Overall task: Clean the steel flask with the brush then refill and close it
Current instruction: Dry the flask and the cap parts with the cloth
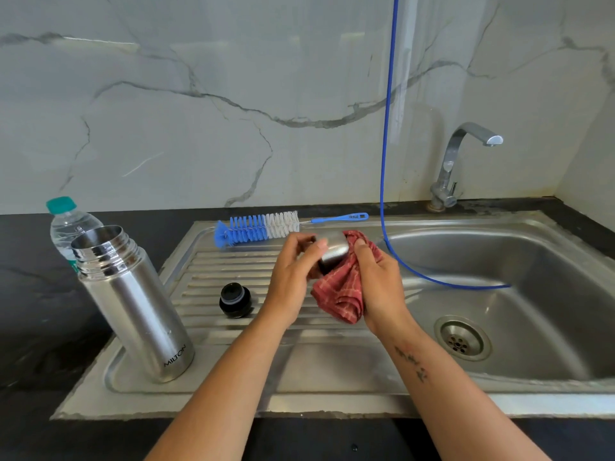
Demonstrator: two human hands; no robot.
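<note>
A steel sink (549, 261) fills the right of the frame, and the open flask (133, 304) stands uncapped at left on the draining board. At centre, the left hand (293, 281) grips a steel cup (332, 252) while the right hand (379, 281) holds a red cloth (339, 294) against it. The brush (259, 226) lies just above them, and the black stopper (235, 300) sits to their lower left.

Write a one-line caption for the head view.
Both hands wipe the flask's steel cap with a red cloth.

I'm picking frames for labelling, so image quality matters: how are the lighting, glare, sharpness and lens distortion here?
Head view: soft, even daylight, only faint shadows. Bright reflections streak the steel flask and sink, yet the flask's lettering stays readable. Wide-angle distortion tilts the flask and bows the counter edge. Sharpness is generally fair; the steel cap between the left hand and the right hand with the red cloth looks slightly smeared.
</note>
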